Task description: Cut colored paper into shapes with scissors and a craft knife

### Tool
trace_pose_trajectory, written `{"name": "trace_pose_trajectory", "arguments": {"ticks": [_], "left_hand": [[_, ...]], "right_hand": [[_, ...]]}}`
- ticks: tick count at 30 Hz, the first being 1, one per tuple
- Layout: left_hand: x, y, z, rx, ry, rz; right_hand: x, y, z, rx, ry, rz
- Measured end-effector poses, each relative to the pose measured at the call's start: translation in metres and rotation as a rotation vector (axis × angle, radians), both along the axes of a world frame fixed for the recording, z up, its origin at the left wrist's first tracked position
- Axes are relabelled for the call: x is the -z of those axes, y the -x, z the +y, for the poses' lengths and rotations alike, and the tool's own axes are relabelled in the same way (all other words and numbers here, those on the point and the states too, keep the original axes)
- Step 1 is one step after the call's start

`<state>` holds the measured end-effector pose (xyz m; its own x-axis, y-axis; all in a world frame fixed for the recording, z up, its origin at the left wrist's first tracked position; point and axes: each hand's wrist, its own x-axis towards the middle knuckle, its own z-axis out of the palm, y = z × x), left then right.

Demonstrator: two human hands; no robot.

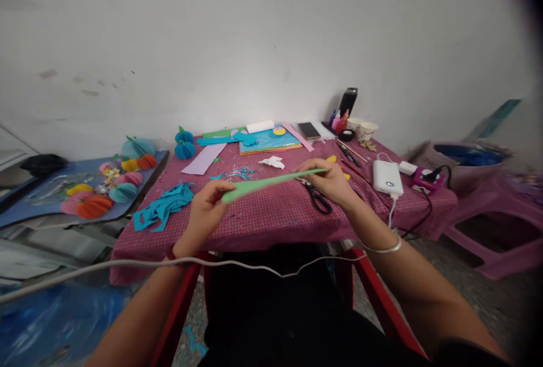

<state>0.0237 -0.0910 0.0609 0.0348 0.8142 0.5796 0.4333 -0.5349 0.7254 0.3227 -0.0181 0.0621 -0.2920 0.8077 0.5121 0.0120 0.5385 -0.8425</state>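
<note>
Two hands grasping a sheet of green paper above a cloth-covered bench. The left hand (207,206) pinches one end of the green paper (263,185) between thumb and fingers; the right hand (326,183) grips the opposite end. The paper spans the gap between them, seen at a shallow angle, slightly blurred and raised toward the right hand. The bench (263,220) extends beneath both hands under a red checked cloth.

Left of the left hand lies a heap of blue paper strips (165,207). Beyond this hand are a lilac strip (205,159) and two blue paper balls (184,149); farther left, a second, blue-topped bench (148,177) bears folded paper shapes (123,193) in several colours. Past the green paper, between the hands, are fine paper shreds (241,173), a crumpled white tissue (272,162) and, farther off, a stack of coloured sheets (271,142).

Black-handled scissors (320,200) lie just below the right hand. To its right is a white power bank (387,177); well beyond it stand small bottles (341,124), a paper cup (367,130) and a black flask (348,101). A white cable (254,266) crosses nearer the body than either hand.
</note>
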Motion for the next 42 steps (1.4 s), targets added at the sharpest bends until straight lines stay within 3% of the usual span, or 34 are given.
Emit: {"name": "trace_pose_trajectory", "arguments": {"ticks": [5, 8, 10, 16, 21, 26, 29, 32, 36, 42], "left_hand": [[0.062, 0.006, -0.032, 0.160, -0.189, 0.462], [0.093, 0.010, -0.041, 0.214, -0.169, 0.638], [0.102, 0.013, -0.043, 0.199, -0.160, 0.696], [0.090, 0.006, -0.042, 0.101, -0.023, 0.552], [0.078, -0.013, -0.031, -0.104, 0.260, 0.346], [0.081, -0.018, -0.009, -0.202, 0.402, 0.230], [0.082, -0.015, -0.003, -0.219, 0.450, 0.305], [0.077, -0.015, -0.001, -0.232, 0.486, 0.515], [0.071, -0.016, 0.002, -0.260, 0.508, 0.703], [0.067, -0.007, 0.010, -0.188, 0.572, 0.539]], "right_hand": [[0.055, -0.024, -0.036, -0.237, -0.067, -0.313], [0.084, -0.032, -0.044, -0.245, -0.179, -0.488], [0.091, -0.033, -0.046, -0.223, -0.234, -0.557], [0.090, -0.026, -0.049, -0.158, -0.204, -0.541], [0.091, -0.004, -0.050, 0.191, 0.028, -0.541], [0.088, 0.019, -0.040, 0.332, 0.090, -0.655], [0.088, 0.023, -0.034, 0.413, 0.086, -0.788], [0.089, 0.022, -0.029, 0.468, 0.104, -0.902], [0.087, 0.019, -0.027, 0.476, 0.101, -0.996], [0.080, 0.014, -0.028, 0.400, 0.236, -0.903]]}}
